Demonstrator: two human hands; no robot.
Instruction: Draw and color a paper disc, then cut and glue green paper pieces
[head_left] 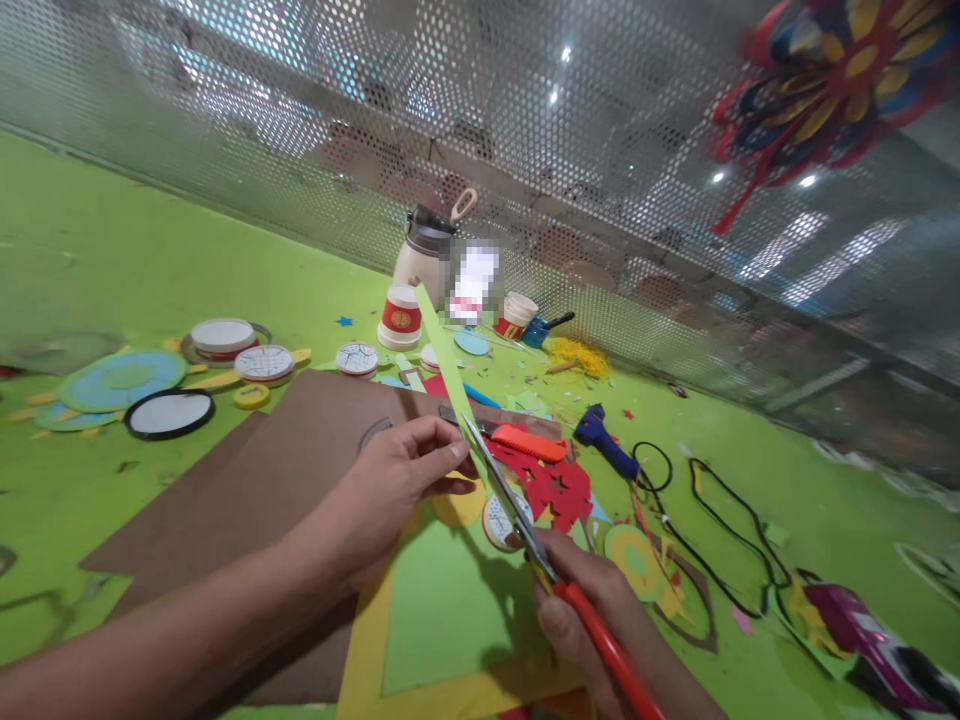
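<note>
My left hand (pixel 401 470) pinches a long narrow strip of green paper (pixel 442 365) that stands up and slants toward the back. My right hand (pixel 592 610) grips red-handled scissors (pixel 525 525); their metal blades meet the strip just by my left fingertips. Under both hands lies a yellow paper frame (pixel 375 640) on the green table, with a brown cardboard sheet (pixel 262 480) to the left.
Paper discs and rings (pixel 169 412) lie at left. A jug (pixel 427 250), paper cups (pixel 400 315) and yellow shreds (pixel 577 355) stand at the back by a perforated metal wall. A blue glue gun (pixel 604 438) with black cord, red cut-outs (pixel 551 485) and an orange knife (pixel 529 440) lie right.
</note>
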